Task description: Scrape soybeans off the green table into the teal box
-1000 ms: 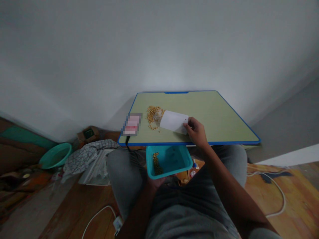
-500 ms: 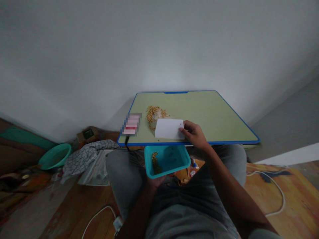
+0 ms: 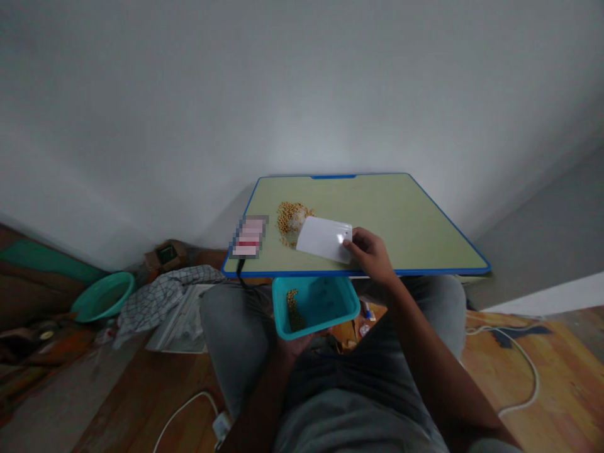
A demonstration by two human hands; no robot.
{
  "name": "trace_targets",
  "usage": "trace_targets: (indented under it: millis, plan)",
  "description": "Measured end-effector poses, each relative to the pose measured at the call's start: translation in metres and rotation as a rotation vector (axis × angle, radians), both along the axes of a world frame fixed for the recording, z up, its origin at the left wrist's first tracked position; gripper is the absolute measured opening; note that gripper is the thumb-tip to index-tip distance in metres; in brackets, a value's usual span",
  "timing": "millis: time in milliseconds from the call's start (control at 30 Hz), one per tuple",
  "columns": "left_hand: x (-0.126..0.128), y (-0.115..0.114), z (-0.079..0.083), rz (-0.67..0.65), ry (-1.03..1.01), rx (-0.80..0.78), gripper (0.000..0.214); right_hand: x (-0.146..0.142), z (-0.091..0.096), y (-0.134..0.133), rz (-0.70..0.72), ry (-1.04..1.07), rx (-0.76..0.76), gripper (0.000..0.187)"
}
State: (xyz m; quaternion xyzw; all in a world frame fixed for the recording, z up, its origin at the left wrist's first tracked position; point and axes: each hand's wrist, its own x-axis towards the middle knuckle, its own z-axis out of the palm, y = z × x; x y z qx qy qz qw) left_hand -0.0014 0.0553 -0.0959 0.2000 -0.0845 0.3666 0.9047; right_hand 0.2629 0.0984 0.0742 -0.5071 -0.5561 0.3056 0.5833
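Observation:
My right hand (image 3: 370, 255) grips the right end of a white flat scraper (image 3: 323, 240) that lies tilted on the green table (image 3: 406, 220). The scraper's left edge touches a pile of yellow beans (image 3: 290, 218) on the table. My left hand (image 3: 293, 343) is closed under a teal tray (image 3: 325, 303), holding it just below the table's near blue edge. A small heap of beans (image 3: 294, 308) lies in the tray's left side.
A blurred pink and white item (image 3: 248, 236) sits at the table's left edge. On the floor to the left are a teal basin (image 3: 102, 294), a checked cloth (image 3: 158, 297) and a small box (image 3: 165, 253). White cables (image 3: 523, 358) run over the wooden floor.
The scraper swept toward the near table edge half a second ago, then moved back up to the bean pile. The tray shifted slightly left.

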Motion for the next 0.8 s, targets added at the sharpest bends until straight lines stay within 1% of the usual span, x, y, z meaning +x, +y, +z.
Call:
trace_targets:
  millis: [133, 300, 433, 633, 700, 800]
  plan:
    - [-0.001, -0.001, -0.003, 0.0, 0.013, -0.01, 0.076, 0.001, -0.003, 0.002, -0.052, -0.003, 0.017, 0.041]
    - [0.002, 0.001, -0.007, -0.005, 0.013, -0.012, 0.079, -0.001, -0.001, 0.009, -0.081, 0.022, 0.009, 0.039]
    - [0.001, 0.0, -0.007, -0.005, 0.032, -0.018, 0.077, -0.02, 0.003, 0.023, -0.085, 0.058, 0.03, 0.038]
    - [-0.007, -0.005, -0.001, 0.044, 0.091, -0.052, 0.079, -0.061, 0.004, 0.04, -0.009, 0.041, 0.04, 0.032]
    - [-0.007, -0.005, -0.001, 0.045, 0.099, -0.045, 0.079, -0.065, 0.004, 0.041, 0.018, 0.029, 0.039, 0.03]
    - [-0.006, -0.002, -0.004, 0.06, 0.102, -0.036, 0.079, -0.063, 0.003, 0.039, 0.016, -0.008, 0.04, 0.026]
